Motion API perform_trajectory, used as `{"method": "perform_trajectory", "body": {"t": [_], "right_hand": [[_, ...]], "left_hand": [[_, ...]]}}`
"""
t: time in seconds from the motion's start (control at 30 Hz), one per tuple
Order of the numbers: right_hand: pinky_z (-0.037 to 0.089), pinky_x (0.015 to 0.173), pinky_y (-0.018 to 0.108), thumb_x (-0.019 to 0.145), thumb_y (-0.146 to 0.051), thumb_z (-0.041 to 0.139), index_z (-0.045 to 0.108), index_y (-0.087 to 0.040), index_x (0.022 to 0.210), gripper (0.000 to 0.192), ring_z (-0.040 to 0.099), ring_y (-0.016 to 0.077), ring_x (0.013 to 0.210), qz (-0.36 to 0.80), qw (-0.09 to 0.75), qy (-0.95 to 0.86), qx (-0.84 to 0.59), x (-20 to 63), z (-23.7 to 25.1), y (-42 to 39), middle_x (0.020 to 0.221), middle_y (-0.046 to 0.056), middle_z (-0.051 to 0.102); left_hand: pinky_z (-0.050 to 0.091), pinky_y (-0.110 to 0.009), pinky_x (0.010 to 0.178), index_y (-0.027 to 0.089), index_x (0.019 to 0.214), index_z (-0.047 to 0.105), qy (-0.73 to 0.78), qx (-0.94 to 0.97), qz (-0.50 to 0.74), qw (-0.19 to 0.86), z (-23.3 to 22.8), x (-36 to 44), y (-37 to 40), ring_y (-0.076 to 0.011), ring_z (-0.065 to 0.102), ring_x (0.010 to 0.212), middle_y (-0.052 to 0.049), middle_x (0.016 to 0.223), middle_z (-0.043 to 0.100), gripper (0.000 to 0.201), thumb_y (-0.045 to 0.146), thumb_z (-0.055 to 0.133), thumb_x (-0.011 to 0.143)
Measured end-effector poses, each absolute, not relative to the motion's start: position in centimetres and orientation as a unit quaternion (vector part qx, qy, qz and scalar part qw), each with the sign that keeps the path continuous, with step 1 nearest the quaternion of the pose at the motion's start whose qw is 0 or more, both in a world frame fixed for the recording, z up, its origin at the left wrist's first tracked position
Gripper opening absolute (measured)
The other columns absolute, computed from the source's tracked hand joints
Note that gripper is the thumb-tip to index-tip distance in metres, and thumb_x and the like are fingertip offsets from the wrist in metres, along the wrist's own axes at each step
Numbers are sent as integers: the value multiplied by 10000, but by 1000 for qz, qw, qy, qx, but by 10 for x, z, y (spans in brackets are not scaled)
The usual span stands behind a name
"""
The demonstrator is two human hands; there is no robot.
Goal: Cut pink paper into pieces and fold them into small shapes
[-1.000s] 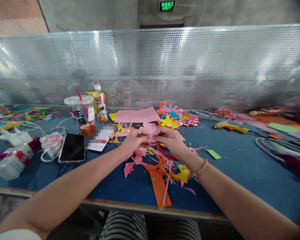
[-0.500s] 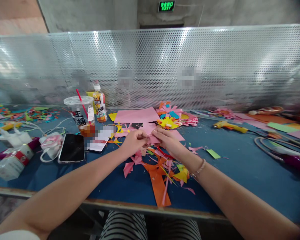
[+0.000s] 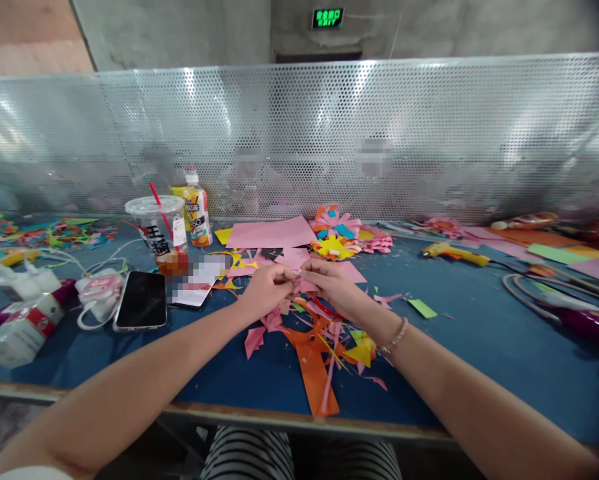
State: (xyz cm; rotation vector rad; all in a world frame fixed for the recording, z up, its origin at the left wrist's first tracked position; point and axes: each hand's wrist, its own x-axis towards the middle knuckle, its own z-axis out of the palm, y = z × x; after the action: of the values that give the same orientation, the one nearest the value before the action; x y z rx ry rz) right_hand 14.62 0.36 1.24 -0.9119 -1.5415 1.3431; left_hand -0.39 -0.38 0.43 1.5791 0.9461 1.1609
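Note:
My left hand (image 3: 265, 288) and my right hand (image 3: 329, 281) meet over the middle of the blue table (image 3: 479, 333), fingertips pinched together on a small pink paper piece (image 3: 299, 282). Most of that piece is hidden by my fingers. Red scissors (image 3: 329, 308) lie partly hidden under my right hand. Below my hands sits a heap of orange, pink and yellow paper scraps (image 3: 319, 347). A pink paper sheet (image 3: 272, 234) lies flat just beyond my hands.
A phone (image 3: 142, 300), plastic cup with red straw (image 3: 156, 227), juice bottle (image 3: 196, 217), chargers (image 3: 26, 283) and tissue pack (image 3: 22, 330) sit at left. Finished paper flowers (image 3: 344, 237) lie behind; a yellow glue gun (image 3: 454, 252), cables and coloured sheets at right. A perforated metal screen (image 3: 429, 133) closes the back.
Both hands have stayed together on the pink piece, with the fingers shifting slightly. The camera has tilted a little, so the scene sits marginally lower and to the left.

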Motion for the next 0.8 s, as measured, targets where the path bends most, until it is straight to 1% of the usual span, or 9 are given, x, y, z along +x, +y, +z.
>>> {"method": "perform_trajectory", "body": {"t": [0.13, 0.27, 0.43, 0.57, 0.7, 0.8], "right_hand": [[417, 605, 237, 642, -302, 629, 502, -178, 663, 179, 466, 89, 628, 566, 425, -616, -346, 147, 14, 3, 670, -31, 462], [415, 622, 240, 648, -299, 640, 496, -172, 673, 194, 490, 88, 645, 583, 411, -620, -326, 149, 15, 3, 675, -31, 470], [392, 565, 215, 647, -296, 653, 503, -166, 692, 203, 482, 72, 606, 596, 388, -626, -321, 153, 13, 7, 659, -39, 471], [383, 538, 207, 645, -293, 659, 517, -163, 687, 197, 448, 58, 560, 581, 391, -634, -328, 154, 12, 9, 637, -45, 467], [341, 480, 197, 653, -299, 653, 537, -168, 686, 178, 399, 48, 498, 541, 396, -657, -345, 153, 13, 9, 582, -55, 450], [325, 465, 200, 642, -302, 660, 539, -171, 685, 183, 399, 53, 490, 523, 401, -670, -342, 153, 12, 11, 569, -55, 461]], "left_hand": [[505, -230, 570, 128, 647, 562, 388, 606, 469, 512, 5, -4, -4, -96, 589, 525, 9, 574, 592, 42, 130, 604, 650], [506, -218, 563, 121, 665, 572, 372, 567, 474, 561, 4, -5, -3, -85, 588, 518, 18, 584, 595, 90, 150, 648, 624], [520, -228, 584, 111, 676, 570, 353, 535, 465, 610, -1, -7, 0, -111, 619, 566, -3, 612, 613, 130, 147, 673, 606], [527, -238, 573, 106, 693, 568, 356, 517, 461, 627, -3, -7, 2, -130, 631, 566, -21, 621, 625, 132, 120, 667, 607], [531, -244, 578, 108, 685, 564, 359, 493, 463, 643, 1, -6, 1, -132, 632, 555, -23, 599, 626, 94, 79, 629, 624], [535, -257, 584, 113, 686, 566, 352, 479, 475, 648, 3, -6, 0, -141, 636, 563, -4, 567, 602, 61, 110, 616, 651]]}}
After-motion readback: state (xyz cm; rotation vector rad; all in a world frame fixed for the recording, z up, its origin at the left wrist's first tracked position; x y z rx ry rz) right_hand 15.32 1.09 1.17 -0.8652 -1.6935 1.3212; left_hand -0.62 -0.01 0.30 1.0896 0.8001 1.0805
